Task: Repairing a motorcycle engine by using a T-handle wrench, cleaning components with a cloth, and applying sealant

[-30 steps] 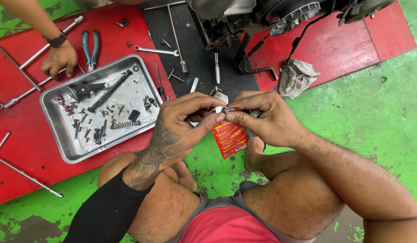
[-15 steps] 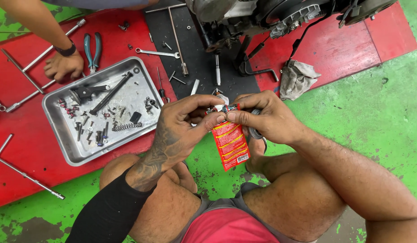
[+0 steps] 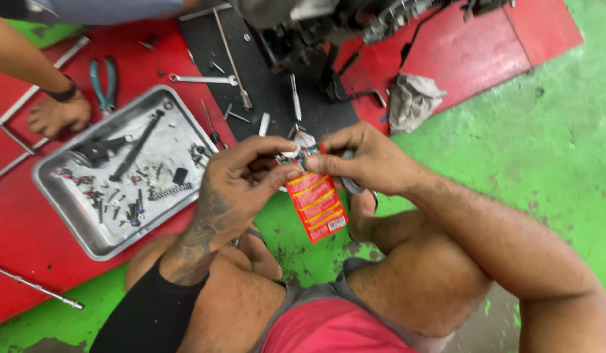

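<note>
View from the head camera, looking down past our knees; our left hand [image 3: 241,180] and right hand [image 3: 365,160] meet above the green floor [image 3: 512,170], both pinching the top edge of a small red packet [image 3: 317,204] with yellow bands, which hangs downward between them, tilted slightly to our right; the left thumb and forefinger grip the packet's upper left corner, the right thumb and forefinger its upper right corner, so both hands are closed on it. Under the right fingers we see part of a grey ring-shaped piece [image 3: 353,184], though whether that hand grips it we cannot tell. To our left, on the red mat [image 3: 28,248], lies a metal tray [image 3: 87,225] holding small screws, springs and dark parts; beyond it, blue-handled pliers [image 3: 103,82] and a combination wrench [image 3: 202,79]. A second person's hand [image 3: 54,114], wearing a dark wristband, rests flat on the mat beside the pliers. A crumpled grey rag [image 3: 411,98] lies near the machine at the top.
</note>
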